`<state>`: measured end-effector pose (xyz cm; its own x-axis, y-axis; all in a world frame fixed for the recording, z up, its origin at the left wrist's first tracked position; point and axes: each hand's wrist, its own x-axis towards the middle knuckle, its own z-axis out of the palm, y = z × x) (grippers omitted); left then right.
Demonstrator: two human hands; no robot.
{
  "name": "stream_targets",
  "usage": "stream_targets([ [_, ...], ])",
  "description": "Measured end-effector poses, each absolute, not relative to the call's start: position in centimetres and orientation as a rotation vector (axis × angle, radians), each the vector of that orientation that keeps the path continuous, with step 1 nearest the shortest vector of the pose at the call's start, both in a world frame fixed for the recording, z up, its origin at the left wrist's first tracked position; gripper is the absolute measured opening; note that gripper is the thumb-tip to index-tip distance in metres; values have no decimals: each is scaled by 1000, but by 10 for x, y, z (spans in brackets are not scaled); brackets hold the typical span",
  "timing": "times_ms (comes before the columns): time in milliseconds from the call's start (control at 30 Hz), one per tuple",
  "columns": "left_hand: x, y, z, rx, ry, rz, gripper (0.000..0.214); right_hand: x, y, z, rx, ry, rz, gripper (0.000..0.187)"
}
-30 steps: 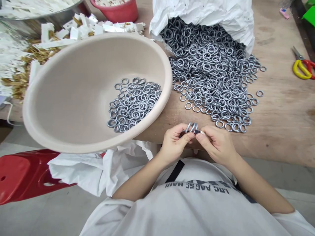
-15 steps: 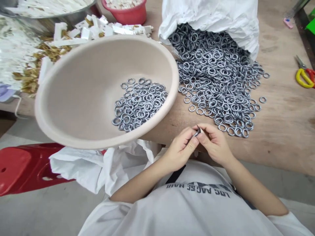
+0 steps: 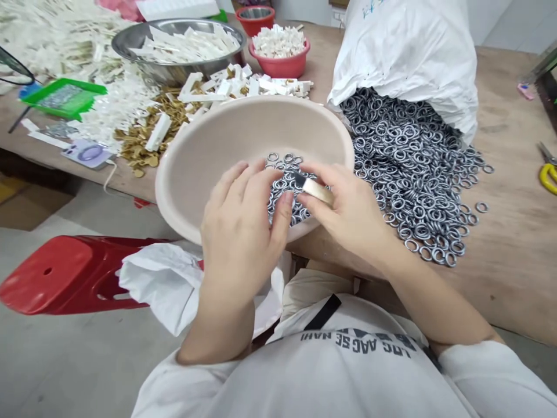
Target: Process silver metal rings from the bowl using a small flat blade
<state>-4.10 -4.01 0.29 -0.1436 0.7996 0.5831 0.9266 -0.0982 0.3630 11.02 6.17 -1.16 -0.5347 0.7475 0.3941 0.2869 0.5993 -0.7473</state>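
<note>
My left hand (image 3: 241,226) is over the near side of the beige basin (image 3: 174,168), fingers apart, with nothing visible in it. Beside it, my right hand (image 3: 352,212) pinches a short, pale, blocky piece with a dark end (image 3: 317,190) between thumb and fingers; its exact kind is unclear. Grey metal rings (image 3: 285,200) lie in the basin below both hands, partly hidden by them. To the right, a large heap of the same rings (image 3: 413,168) spills from a white sack (image 3: 404,58) onto the wooden table (image 3: 513,244).
Behind the basin are white pieces (image 3: 243,87), brown-gold pieces (image 3: 148,139), a steel bowl (image 3: 174,72) and a red bowl (image 3: 282,64). A green tray (image 3: 65,98) lies far left, yellow-handled scissors (image 3: 547,177) far right. A red stool (image 3: 65,273) stands on the floor.
My hands were together at the table edge around a small dark thing. Both have moved up and left over the basin and parted, the pale piece now in my right. The view has tilted up.
</note>
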Motion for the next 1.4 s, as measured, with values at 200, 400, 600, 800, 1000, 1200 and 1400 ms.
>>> stream_targets([
  [200, 26, -15, -54, -2702, -1579, -1031, 23, 186, 92, -64, -1142, -1781, 740, 30],
  [400, 73, 106, -102, -2355, -2176, -732, 63, 235, 96, -97, -1307, -1741, 548, 38],
  [600, 73, 185, -119, -2017, -2486, -1025, 71, 247, 92, -96, -1327, -1763, 476, 35],
  [800, 85, 151, -112, -2150, -2464, -705, 64, 267, 80, -98, -1339, -1774, 441, 34],
  [1000, 84, 79, -107, -2539, -2109, -582, 53, 279, 69, -108, -1345, -1829, 461, 33],
  [1200, 76, 49, -119, -2667, -1889, -683, 34, 275, 56, -114, -1395, -1931, 490, 34],
  [1400, 70, 49, -124, -2655, -1767, -1040, 17, 272, 51, -115, -1386, -1927, 546, 32],
])
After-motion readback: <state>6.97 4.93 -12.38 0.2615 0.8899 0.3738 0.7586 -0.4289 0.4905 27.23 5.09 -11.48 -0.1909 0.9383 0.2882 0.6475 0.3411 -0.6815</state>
